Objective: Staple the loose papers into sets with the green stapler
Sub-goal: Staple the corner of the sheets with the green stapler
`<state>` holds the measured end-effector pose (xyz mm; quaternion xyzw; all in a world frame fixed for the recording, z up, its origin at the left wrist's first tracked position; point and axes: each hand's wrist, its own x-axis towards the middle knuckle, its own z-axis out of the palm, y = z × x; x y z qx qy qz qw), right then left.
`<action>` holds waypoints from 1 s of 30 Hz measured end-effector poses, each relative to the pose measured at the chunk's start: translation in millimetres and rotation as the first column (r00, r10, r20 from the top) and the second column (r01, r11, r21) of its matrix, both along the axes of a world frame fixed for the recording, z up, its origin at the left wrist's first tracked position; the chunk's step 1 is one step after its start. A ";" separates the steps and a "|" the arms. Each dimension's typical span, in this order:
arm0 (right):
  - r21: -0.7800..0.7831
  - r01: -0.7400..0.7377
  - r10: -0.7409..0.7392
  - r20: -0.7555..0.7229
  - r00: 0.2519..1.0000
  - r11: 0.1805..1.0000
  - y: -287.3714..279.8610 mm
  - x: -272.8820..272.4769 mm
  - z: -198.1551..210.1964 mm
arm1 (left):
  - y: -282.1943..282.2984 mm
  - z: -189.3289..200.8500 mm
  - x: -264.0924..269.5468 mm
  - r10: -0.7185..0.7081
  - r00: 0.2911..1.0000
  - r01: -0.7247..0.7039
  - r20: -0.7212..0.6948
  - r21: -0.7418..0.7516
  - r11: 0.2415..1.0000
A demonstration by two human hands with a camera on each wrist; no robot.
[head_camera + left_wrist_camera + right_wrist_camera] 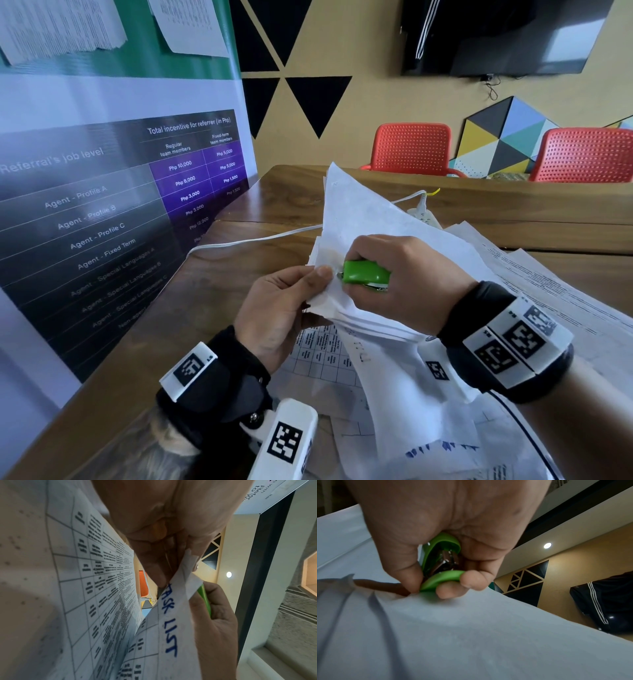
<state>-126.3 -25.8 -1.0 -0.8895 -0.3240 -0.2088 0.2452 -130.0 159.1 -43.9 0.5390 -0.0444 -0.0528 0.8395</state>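
Observation:
My right hand (387,274) grips the small green stapler (365,272), its mouth at the corner of a lifted set of white papers (363,219). In the right wrist view the stapler (440,563) sits in my curled fingers, its metal core showing, above a white sheet (453,635). My left hand (284,301) pinches the near corner of that set between thumb and fingers. In the left wrist view my left hand (164,563) holds a sheet marked "TASK LIST" (169,622), with the stapler (205,600) just behind it.
More loose printed sheets (534,284) cover the wooden table (239,212) at the right and front, a gridded sheet (322,356) among them. A white cable (253,240) and power strip (423,214) lie behind. Two red chairs (414,147) stand beyond; a printed banner (102,205) stands at left.

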 end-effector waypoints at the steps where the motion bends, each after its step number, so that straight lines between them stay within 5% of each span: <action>1: 0.001 -0.001 0.001 -0.004 1.000 1.000 0.5 -0.2 -0.2 | -0.3 -0.2 -0.2 0.004 1.000 -0.004 0.002 -0.001 1.000; 20: -0.084 -0.083 0.088 0.058 0.994 0.993 3.6 0.5 0.0 | 0.7 2.4 -0.8 0.024 0.999 -0.023 0.023 -0.031 0.999; 30: -0.013 -0.002 0.002 0.019 1.000 1.000 4.6 -0.8 -1.6 | -0.3 -0.6 1.5 0.045 0.999 -0.045 0.031 0.002 0.999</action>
